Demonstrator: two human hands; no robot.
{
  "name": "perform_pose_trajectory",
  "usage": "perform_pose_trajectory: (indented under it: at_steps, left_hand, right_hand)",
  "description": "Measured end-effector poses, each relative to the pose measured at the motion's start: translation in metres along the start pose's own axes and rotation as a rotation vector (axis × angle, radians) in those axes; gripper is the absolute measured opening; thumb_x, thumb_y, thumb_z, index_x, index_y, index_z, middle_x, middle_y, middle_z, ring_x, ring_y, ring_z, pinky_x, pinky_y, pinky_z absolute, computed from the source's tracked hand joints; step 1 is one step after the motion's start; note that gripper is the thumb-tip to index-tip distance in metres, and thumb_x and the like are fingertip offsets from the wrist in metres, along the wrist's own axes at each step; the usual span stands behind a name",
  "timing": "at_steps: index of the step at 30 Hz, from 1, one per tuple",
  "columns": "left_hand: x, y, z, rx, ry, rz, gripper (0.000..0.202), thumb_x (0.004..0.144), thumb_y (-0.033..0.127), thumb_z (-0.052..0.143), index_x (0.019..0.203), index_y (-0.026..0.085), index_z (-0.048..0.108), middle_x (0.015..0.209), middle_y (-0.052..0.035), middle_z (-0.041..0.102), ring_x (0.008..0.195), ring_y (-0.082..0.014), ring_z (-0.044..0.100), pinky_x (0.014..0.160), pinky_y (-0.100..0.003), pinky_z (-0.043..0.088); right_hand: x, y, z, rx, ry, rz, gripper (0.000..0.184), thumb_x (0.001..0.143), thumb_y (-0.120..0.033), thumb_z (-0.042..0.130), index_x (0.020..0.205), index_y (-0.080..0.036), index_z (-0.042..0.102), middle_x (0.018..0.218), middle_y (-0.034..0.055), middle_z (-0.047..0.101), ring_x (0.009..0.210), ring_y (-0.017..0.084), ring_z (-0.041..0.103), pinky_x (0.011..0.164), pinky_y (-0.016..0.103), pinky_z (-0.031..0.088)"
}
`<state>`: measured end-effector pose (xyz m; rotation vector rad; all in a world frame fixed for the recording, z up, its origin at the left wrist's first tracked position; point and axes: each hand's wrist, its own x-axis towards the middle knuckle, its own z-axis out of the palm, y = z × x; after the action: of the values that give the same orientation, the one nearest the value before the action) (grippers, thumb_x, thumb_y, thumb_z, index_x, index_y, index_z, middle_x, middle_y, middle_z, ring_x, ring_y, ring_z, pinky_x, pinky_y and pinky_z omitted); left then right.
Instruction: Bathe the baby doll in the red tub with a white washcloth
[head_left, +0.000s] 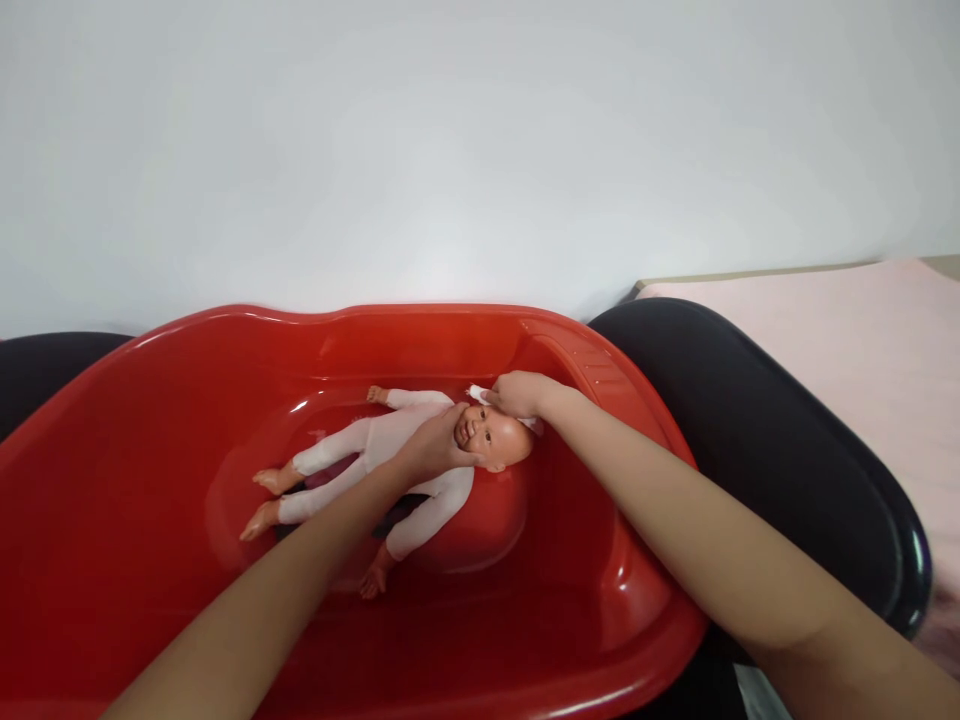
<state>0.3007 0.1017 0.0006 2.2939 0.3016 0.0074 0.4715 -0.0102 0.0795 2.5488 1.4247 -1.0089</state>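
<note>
A baby doll [409, 425] with a white cloth body lies on its back inside a red baby bathtub [135, 470], its head to the right and its feet to the left. My left hand [439, 445] is closed around the doll's chin and neck, with fingers along its jaw. At the far side of the doll's head, my right hand [517, 393] pinches a white cloth [478, 393]. Part of that cloth shows beyond the fingers and another bit below the hand. The doll's head is turned up between both hands.
A black rounded surface [757, 440] stands right of the tub, and another dark one [52, 370] is at the left. Pink cloth [832, 310] covers a surface at far right. A pale wall [450, 150] rises behind the tub.
</note>
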Motion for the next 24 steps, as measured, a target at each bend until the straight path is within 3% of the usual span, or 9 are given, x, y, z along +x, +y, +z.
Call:
perform_pose_trajectory:
  at_steps: [4, 8, 13, 19, 24]
  left_hand:
    - [0.0, 0.001, -0.001, 0.007, -0.002, 0.002, 0.067, 0.067, 0.042, 0.084, 0.124, 0.023, 0.054, 0.122, -0.0104, 0.069, 0.109, -0.0315, 0.064, 0.093, -0.039, 0.049]
    - [0.0, 0.005, -0.003, -0.006, -0.01, -0.016, 0.072, 0.065, 0.045, 0.085, 0.127, 0.025, 0.054, 0.125, -0.0097, 0.068, 0.112, -0.0331, 0.063, 0.094, -0.04, 0.048]
    - [0.0, 0.003, -0.004, 0.004, -0.029, -0.018, 0.063, 0.067, 0.042, 0.081, 0.122, 0.024, 0.056, 0.117, -0.008, 0.071, 0.105, -0.031, 0.066, 0.087, -0.037, 0.049]
    - [0.001, 0.005, -0.005, -0.033, -0.031, -0.037, 0.053, 0.065, 0.044, 0.083, 0.108, 0.027, 0.057, 0.107, -0.0041, 0.072, 0.098, -0.0285, 0.066, 0.083, -0.036, 0.05]
    - [0.001, 0.006, -0.007, -0.001, -0.022, -0.042, 0.048, 0.069, 0.044, 0.079, 0.105, 0.024, 0.056, 0.103, -0.006, 0.071, 0.094, -0.0282, 0.066, 0.078, -0.035, 0.05]
  right_hand:
    - [0.0, -0.003, -0.003, -0.162, 0.1, -0.02, 0.054, 0.104, -0.052, 0.04, 0.101, -0.012, 0.076, 0.09, 0.0186, 0.075, 0.084, 0.028, 0.072, 0.072, 0.034, 0.048]
    - [0.0, -0.004, -0.003, -0.181, 0.201, -0.053, 0.058, 0.106, -0.053, 0.033, 0.106, -0.013, 0.075, 0.111, 0.0208, 0.073, 0.096, 0.031, 0.071, 0.076, 0.035, 0.048]
    - [0.0, 0.0, -0.005, -0.184, 0.199, -0.021, 0.057, 0.107, -0.051, 0.032, 0.115, -0.012, 0.074, 0.115, 0.0221, 0.072, 0.105, 0.033, 0.069, 0.078, 0.035, 0.048]
    - [0.001, 0.01, -0.014, -0.142, 0.194, -0.005, 0.055, 0.104, -0.056, 0.041, 0.1, -0.013, 0.076, 0.101, 0.018, 0.074, 0.093, 0.029, 0.07, 0.072, 0.032, 0.044]
    - [0.003, 0.019, -0.015, 0.011, 0.08, -0.054, 0.041, 0.105, -0.038, 0.042, 0.096, -0.013, 0.073, 0.094, 0.013, 0.075, 0.075, 0.02, 0.067, 0.067, 0.029, 0.043]
